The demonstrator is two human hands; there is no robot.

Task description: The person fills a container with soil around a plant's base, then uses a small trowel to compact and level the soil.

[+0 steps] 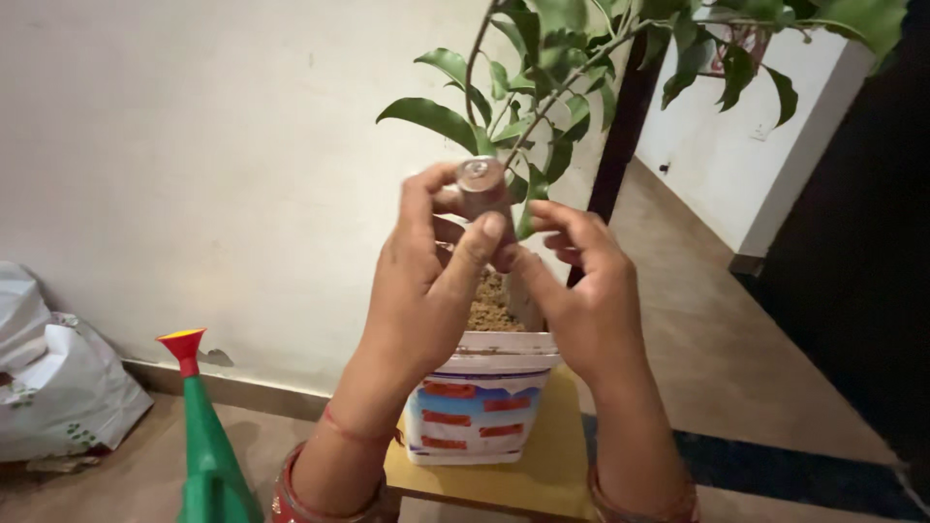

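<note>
You have both hands raised in front of the plant, over its bucket. Your left hand is clenched around a small brownish bottle, thumb pressed up its front and fingers wrapped behind, with the capped top pointing toward you. Your right hand is just beside it, thumb and fingertips touching the bottle's lower end from the right; whether that grip actually pinches it or only rests there, you cannot tell from here. The bottle sits above the soil, in front of the stem and lower leaves. The white bucket stands on a yellow table. To your left, a green watering can with a red spout stands on the floor, and a white bag lies against the wall.
</note>
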